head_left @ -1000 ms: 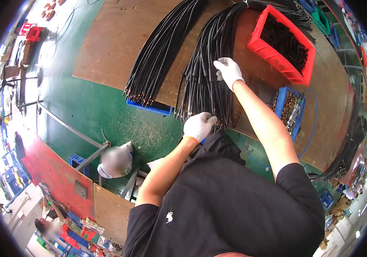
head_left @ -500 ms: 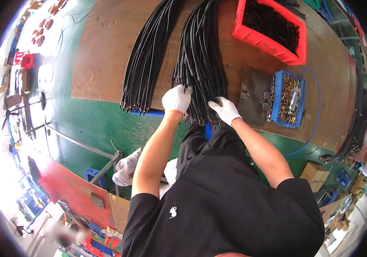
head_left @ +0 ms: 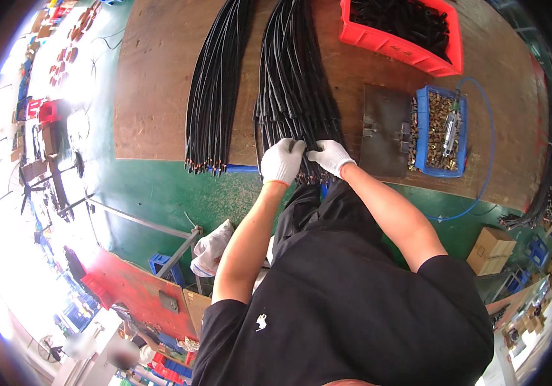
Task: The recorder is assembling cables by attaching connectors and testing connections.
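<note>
A thick bundle of black cables (head_left: 292,90) lies lengthwise on the brown table, its near ends hanging over the front edge. My left hand (head_left: 281,161), in a white knit glove, is closed on a cable near those ends, thumb and fingers pinched together. Close beside it, my right hand (head_left: 330,157), gloved the same way, pinches at the same bundle. The fingertips partly hide what they grip. Black sleeves sit on the cables just beyond my hands. To the left lies a second bundle of black cables (head_left: 215,96) with bare copper-coloured ends.
A red bin (head_left: 392,46) of black pieces stands at the back right. Nearer is a blue bin (head_left: 459,138) of brass fittings, with a metal air tool (head_left: 450,134) and blue hose (head_left: 491,148). A dark metal plate (head_left: 384,132) lies beside it. More cables (head_left: 540,186) hang far right.
My left hand has moved right and my right hand slightly left, so they are now close together over the cable ends. The whole view has shifted a little.
</note>
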Tool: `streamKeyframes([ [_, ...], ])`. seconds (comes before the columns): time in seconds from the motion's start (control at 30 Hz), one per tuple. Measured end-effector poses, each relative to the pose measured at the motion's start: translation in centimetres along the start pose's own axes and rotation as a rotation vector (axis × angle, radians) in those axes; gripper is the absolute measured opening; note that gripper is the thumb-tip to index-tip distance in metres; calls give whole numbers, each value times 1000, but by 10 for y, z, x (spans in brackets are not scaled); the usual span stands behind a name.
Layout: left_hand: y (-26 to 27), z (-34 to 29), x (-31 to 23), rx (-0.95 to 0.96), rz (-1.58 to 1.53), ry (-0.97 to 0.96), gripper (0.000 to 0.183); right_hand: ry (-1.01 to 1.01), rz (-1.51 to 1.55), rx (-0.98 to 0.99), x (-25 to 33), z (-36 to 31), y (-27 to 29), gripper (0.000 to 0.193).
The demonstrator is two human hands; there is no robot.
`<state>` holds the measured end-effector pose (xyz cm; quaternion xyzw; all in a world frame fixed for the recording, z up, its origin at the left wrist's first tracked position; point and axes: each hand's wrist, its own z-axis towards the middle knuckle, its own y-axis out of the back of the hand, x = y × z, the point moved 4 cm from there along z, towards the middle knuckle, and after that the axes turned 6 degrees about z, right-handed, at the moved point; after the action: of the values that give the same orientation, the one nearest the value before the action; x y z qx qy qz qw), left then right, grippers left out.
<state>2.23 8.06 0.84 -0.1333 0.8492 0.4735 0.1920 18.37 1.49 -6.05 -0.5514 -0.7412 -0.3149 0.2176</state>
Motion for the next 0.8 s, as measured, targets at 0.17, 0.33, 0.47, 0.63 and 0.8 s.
streamKeyframes([
  [0.17, -13, 4, 7, 31, -98, 96, 55, 6, 287, -13, -16, 16, -13, 46],
  [0.33, -33, 15, 11, 165, -304, 180, 50, 123, 529, -151, -24, 46, -10, 42],
  [0.47, -48, 7, 18, 201, -302, 189, 47, 23, 605, -149, 8, 33, -9, 43],
  [0.63, -54, -2, 11, 179, -557, 171, 38, -10, 490, -217, 26, 24, -2, 51],
  [0.8, -43, 0, 12, 236, -451, 79, 35, 30, 376, -328, 28, 50, 7, 46],
])
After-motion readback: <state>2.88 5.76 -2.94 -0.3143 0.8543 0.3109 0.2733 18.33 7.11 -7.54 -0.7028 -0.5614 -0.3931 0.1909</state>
